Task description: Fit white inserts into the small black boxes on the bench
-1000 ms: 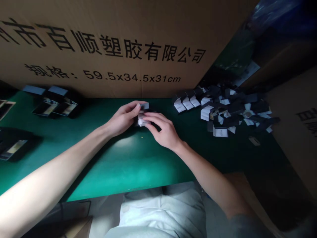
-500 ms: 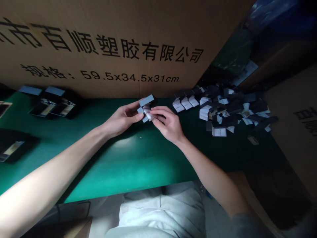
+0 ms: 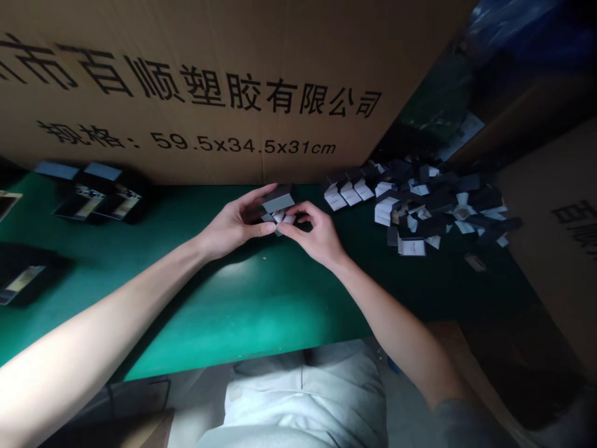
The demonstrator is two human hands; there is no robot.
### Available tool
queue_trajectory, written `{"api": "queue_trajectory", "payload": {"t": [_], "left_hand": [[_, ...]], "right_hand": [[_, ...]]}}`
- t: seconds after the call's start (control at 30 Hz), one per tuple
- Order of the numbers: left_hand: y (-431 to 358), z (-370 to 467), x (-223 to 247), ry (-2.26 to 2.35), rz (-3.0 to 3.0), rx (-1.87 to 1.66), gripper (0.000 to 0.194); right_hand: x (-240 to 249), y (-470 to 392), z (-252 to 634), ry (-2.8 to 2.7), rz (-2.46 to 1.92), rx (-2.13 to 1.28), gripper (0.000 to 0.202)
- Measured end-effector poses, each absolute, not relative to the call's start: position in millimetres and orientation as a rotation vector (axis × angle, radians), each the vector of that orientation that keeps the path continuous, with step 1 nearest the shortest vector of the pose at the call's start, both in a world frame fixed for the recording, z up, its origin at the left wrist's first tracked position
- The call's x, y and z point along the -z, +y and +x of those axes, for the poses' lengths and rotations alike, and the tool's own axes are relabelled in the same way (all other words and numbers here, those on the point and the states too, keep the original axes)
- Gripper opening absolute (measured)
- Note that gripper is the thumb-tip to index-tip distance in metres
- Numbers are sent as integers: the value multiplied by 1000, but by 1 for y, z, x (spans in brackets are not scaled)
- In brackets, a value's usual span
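A small dark box (image 3: 280, 198) with white inner flaps is held up between both hands over the green table (image 3: 224, 311). My left hand (image 3: 236, 225) grips it from the left, thumb at its lower front and fingers behind. My right hand (image 3: 314, 233) pinches the white flaps at the box's lower right side with thumb and fingertips. The two thumbs nearly meet below the box. What lies inside the box is hidden by the fingers.
A large printed carton (image 3: 196, 37) stands behind the table. Dark open boxes (image 3: 100, 193) sit at the left, another (image 3: 23, 274) nearer. Small folded boxes (image 3: 347, 191) and a heap of dark and white pieces (image 3: 438, 205) lie at the right. Another carton (image 3: 555, 162) stands far right.
The small box has tilted in my hands, so more of its dark upper face shows. My right thumb has moved left, close to my left thumb.
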State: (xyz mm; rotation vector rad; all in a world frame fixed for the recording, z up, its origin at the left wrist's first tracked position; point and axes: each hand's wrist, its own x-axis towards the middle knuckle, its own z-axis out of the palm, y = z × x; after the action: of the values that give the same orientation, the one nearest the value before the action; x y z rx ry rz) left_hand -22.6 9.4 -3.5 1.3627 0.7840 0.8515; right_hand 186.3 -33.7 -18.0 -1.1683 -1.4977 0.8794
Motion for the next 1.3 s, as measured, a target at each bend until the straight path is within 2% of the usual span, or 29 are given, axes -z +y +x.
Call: {"api": "queue_trajectory", "payload": {"t": [0.3, 0.53, 1.07, 1.17, 1.3], "left_hand": [[7, -22, 1, 777, 1430, -802, 105], [7, -23, 2, 770, 1449, -791, 102], [9, -24, 3, 771, 1419, -794, 102], [10, -23, 4, 754, 1265, -818, 95], [10, -21, 3, 755, 1058, -854, 70]], "right_hand": [[20, -30, 193, -1509, -1160, -896, 39], [16, -29, 196, -1527, -1115, -1007, 36], [25, -32, 190, -1468, -1092, -891, 44], [18, -33, 193, -1532, -1036, -857, 42], [12, -33, 200, -1604, -956, -869, 35]]}}
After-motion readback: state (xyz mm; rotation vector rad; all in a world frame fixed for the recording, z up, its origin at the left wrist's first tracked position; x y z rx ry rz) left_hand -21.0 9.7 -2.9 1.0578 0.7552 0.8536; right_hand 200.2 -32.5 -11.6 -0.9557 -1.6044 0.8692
